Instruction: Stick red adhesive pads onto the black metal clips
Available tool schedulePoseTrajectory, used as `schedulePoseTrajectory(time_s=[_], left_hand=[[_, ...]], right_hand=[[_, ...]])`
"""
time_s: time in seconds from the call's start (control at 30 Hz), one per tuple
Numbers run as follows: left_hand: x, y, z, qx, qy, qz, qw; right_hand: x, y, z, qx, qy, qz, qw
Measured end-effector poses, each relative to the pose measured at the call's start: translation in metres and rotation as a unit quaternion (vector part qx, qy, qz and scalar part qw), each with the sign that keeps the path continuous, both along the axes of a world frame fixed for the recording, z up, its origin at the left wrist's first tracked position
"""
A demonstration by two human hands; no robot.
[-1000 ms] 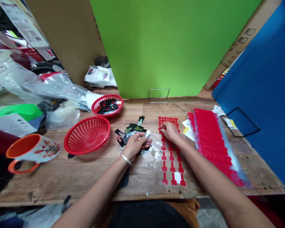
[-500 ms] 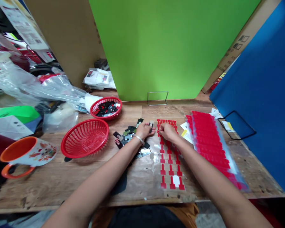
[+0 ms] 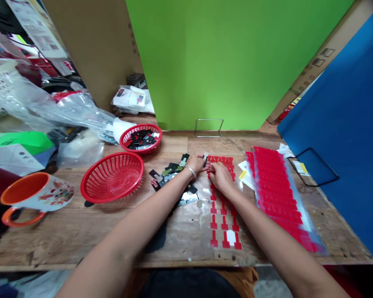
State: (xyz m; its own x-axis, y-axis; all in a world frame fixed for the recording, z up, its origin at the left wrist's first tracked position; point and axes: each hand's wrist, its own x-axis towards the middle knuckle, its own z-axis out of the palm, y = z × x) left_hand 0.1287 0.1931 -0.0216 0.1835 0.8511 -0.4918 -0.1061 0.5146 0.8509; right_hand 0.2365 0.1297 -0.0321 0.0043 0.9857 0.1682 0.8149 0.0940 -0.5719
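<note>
Left hand (image 3: 197,163) is pinching a small tag (image 3: 205,160) mid-frame; just rightward, right hand (image 3: 221,176), grip unclear, is partly covering the red sheet (image 3: 224,223) running lengthwise up-frame.

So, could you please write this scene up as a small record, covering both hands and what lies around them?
Left hand: holds a small flat piece
Right hand: over the sheet of red shapes, fingertips close to the left hand's; whether it holds anything is unclear
Pile of flat pieces: partly hidden by the left forearm
Small basket: contains dark pieces
Mug: left of the large basket
</note>
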Motion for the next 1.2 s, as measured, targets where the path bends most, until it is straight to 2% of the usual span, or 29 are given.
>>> schedulePoseTrajectory(time_s=[0.27,0.37,0.47,0.57,0.67,0.73,0.83,0.93,1.2], left_hand=[[0.005,0.005,-0.013,-0.023,0.012,-0.007,1.0],[0.007,0.006,-0.009,-0.028,0.01,-0.008,1.0],[0.005,0.0,0.003,-0.015,0.0,-0.01,1.0],[-0.003,-0.02,0.024,0.017,-0.021,-0.014,1.0],[-0.018,-0.055,0.042,0.034,-0.054,-0.033,0.997],[-0.031,-0.08,0.048,0.024,-0.095,-0.042,0.994],[-0.048,-0.113,0.049,-0.004,-0.143,-0.022,0.99],[-0.056,-0.131,0.045,-0.01,-0.158,0.004,0.987],[-0.061,-0.141,0.045,0.001,-0.166,0.007,0.986]], right_hand=[[0.01,-0.019,0.005,0.024,0.122,0.013,0.992],[0.012,-0.031,0.011,0.027,0.2,-0.012,0.979],[0.009,-0.04,0.018,0.022,0.314,-0.062,0.947],[0.002,-0.047,0.028,0.027,0.371,-0.09,0.924],[-0.008,-0.056,0.038,0.045,0.391,-0.099,0.914],[-0.016,-0.064,0.042,0.048,0.395,-0.094,0.913],[-0.028,-0.078,0.043,0.044,0.398,-0.089,0.912],[-0.04,-0.088,0.041,0.038,0.408,-0.085,0.908],[-0.049,-0.096,0.041,0.049,0.383,-0.077,0.919]])
